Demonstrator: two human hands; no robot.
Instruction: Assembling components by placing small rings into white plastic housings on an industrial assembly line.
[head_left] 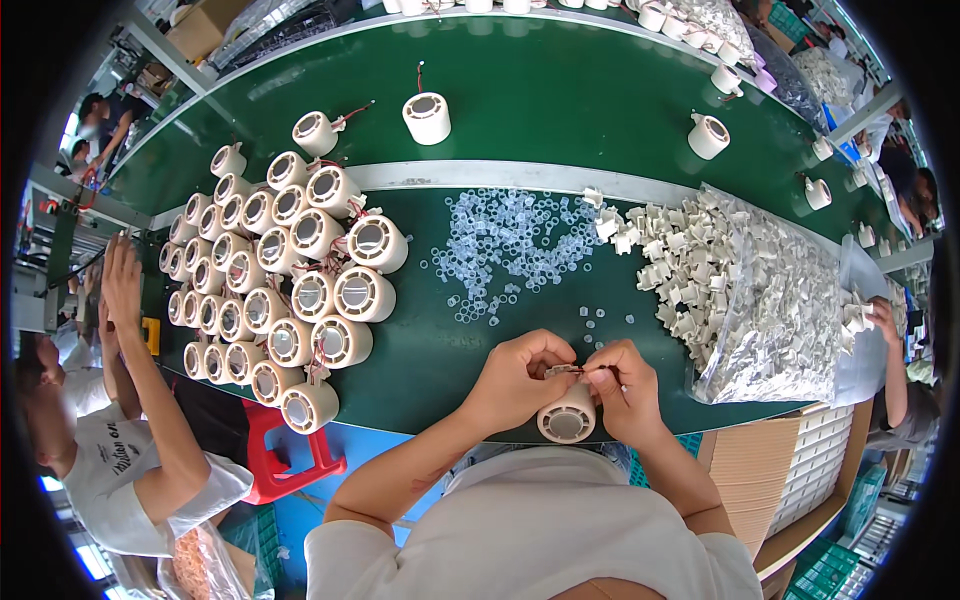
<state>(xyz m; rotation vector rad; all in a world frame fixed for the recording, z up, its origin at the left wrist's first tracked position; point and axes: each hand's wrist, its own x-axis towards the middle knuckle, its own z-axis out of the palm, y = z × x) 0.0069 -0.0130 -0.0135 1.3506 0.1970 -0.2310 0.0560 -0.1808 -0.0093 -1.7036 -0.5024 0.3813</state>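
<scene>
A white cylindrical motor housing (566,422) with a grille on its end sits at the table's near edge, just below both hands. My left hand (522,378) is closed, thumb and fingers pinching a small pale plastic piece (560,370) at the top of the housing. Beside it, my right hand (624,388) is closed in a pinch on thin dark wires (578,368) that come from there. The fingers partly hide the piece and the wire ends. Beyond my hands lie small translucent rings (520,240), several of them loose close by.
Many similar white housings (290,290) with wires stand grouped at left. White plastic clips (690,260) spill from a clear bag (790,310) at right. Farther off, a green conveyor (560,90) carries single housings (427,118). A co-worker (130,440) sits left, near a red stool (285,460).
</scene>
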